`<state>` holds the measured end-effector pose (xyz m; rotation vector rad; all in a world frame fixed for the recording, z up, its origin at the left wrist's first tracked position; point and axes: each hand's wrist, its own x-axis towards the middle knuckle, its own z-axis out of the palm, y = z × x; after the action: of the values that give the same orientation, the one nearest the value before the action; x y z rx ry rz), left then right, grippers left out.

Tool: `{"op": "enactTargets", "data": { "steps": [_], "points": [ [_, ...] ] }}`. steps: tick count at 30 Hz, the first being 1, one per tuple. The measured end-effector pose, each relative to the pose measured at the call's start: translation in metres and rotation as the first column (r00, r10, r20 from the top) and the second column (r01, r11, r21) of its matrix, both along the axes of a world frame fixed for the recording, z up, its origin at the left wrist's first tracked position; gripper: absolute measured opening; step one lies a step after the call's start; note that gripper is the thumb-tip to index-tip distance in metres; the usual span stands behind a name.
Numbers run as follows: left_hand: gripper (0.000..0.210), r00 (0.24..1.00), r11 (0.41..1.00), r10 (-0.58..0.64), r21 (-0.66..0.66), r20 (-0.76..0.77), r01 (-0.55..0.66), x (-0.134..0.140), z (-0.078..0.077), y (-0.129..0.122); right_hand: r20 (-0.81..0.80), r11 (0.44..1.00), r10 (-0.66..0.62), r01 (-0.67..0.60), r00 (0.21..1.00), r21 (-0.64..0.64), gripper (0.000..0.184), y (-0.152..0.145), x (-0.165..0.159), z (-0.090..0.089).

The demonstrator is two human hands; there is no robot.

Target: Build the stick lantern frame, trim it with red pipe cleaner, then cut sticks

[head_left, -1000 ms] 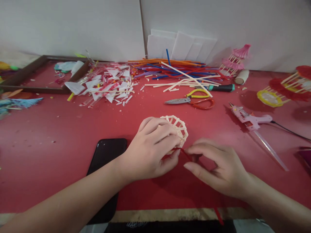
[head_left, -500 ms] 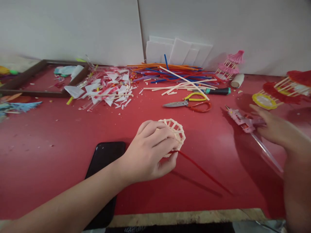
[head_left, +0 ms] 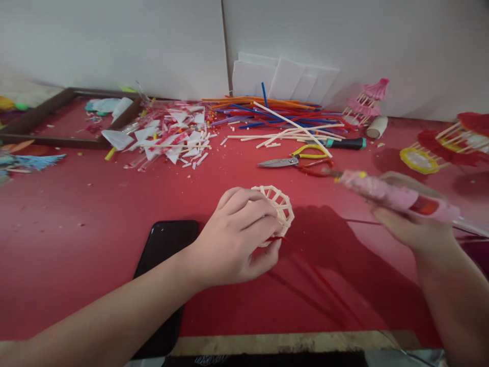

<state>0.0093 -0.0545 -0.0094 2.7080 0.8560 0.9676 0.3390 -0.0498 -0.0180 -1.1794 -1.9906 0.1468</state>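
Observation:
My left hand (head_left: 244, 237) is closed over a small round frame of pale wooden sticks (head_left: 284, 206), pinching a red pipe cleaner (head_left: 324, 278) against its near side. The pipe cleaner's free end trails toward the table's front edge. Part of the frame lies hidden under my fingers. In my right hand (head_left: 414, 224) is a pink glue gun (head_left: 397, 193), lifted above the table with its nozzle pointing left. Both gun and hand are smeared by motion. Between the hands, the right arm's shadow falls on the red table.
Yellow-and-red-handled scissors (head_left: 294, 159) lie behind the frame, near pale sticks and coloured pipe cleaners (head_left: 263, 114). A black phone (head_left: 164, 255) rests beside my left forearm. Paper scraps (head_left: 175, 132) and a brown picture frame (head_left: 49, 141) are at back left. Red (head_left: 431, 140) and pink tiered models (head_left: 367, 102) stand right.
My right hand has closed around the glue gun and raised it off the table, bringing it leftward. The left hand stays on the stick frame and pipe cleaner.

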Motion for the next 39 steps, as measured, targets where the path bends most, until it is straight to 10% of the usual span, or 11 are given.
{"op": "enactTargets", "data": {
  "steps": [6, 39],
  "points": [
    [0.008, 1.0, 1.0, -0.005, -0.018, -0.007, 0.005, 0.0, 0.001, 0.0, -0.017, 0.908, 0.417, -0.417, 0.909, -0.047, 0.019, -0.01, -0.035, 0.002],
    [0.008, 1.0, 1.0, -0.016, -0.016, -0.015, 0.016, -0.001, 0.0, 0.001, 0.108, 0.944, 0.329, -0.328, 0.938, -0.021, 0.005, -0.018, -0.048, -0.001]
  ]
}}
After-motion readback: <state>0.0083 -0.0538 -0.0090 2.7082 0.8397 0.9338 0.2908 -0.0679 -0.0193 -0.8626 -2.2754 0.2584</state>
